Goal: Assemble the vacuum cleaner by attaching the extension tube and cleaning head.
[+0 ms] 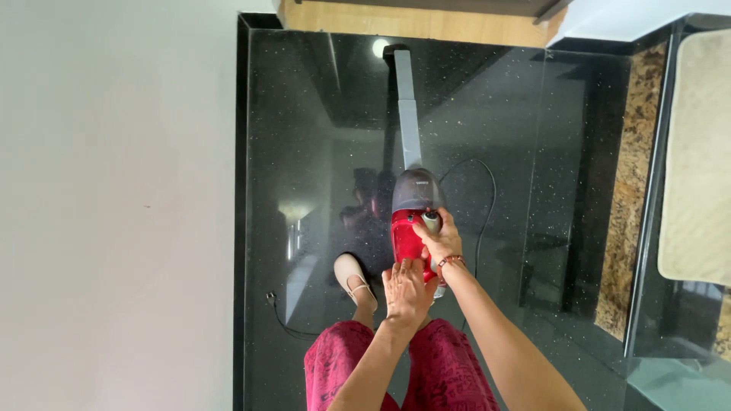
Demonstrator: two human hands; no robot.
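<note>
A red handheld vacuum cleaner (406, 233) with a grey clear dust cup and a long grey nozzle tube (406, 106) points away from me over a glossy black speckled floor (304, 114). My right hand (438, 240), with a beaded bracelet at the wrist, is closed on the vacuum's upper body near its handle. My left hand (405, 293) cups the rear end of the red body from below. A black power cord (481, 198) loops on the floor to the right of the vacuum.
A white wall (114, 205) runs along the left. My foot in a beige shoe (354, 280) and magenta patterned trousers (449, 377) are below. A brown granite strip (628, 198) and a beige mat (697, 160) lie to the right, a wooden threshold (411, 23) ahead.
</note>
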